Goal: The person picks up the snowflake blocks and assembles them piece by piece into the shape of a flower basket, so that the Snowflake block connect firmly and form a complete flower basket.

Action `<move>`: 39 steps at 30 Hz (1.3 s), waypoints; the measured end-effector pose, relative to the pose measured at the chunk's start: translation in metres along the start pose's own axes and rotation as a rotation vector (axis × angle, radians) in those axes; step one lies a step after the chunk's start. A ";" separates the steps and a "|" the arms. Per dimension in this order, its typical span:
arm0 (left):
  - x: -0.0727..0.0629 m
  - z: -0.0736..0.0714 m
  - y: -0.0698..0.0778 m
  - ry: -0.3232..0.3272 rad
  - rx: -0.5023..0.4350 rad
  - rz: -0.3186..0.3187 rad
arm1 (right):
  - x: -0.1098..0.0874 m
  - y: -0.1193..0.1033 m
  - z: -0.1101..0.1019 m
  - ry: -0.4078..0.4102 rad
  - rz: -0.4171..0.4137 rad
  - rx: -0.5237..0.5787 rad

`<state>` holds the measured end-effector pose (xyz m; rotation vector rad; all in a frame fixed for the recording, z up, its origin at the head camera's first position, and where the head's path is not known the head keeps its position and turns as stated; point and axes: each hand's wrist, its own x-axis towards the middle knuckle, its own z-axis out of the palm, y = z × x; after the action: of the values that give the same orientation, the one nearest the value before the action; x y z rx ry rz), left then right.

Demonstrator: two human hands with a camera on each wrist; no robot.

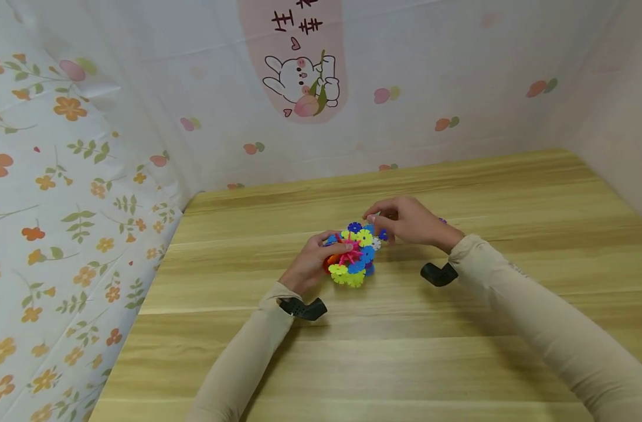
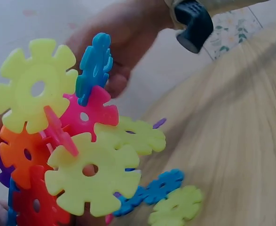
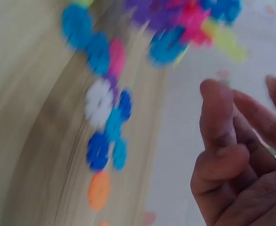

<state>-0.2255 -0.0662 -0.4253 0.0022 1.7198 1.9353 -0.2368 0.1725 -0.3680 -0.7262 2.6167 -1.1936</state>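
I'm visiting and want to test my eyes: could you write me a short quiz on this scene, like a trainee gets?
1. Which hand grips the cluster of flower-shaped discs?
2. True or false: both sleeves are black.
3. Which animal is printed on the cloth behind the table: A cat, B rabbit, C bear?

Key:
1. The left hand.
2. False: the sleeves are beige.
3. B, the rabbit.
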 end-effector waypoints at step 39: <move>0.000 -0.001 0.010 -0.083 0.029 -0.039 | 0.007 0.041 0.006 0.016 0.127 -0.230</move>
<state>-0.2298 -0.0675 -0.4158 0.0591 1.6809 1.8563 -0.2554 0.1884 -0.4021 -0.5783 2.7965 -0.8780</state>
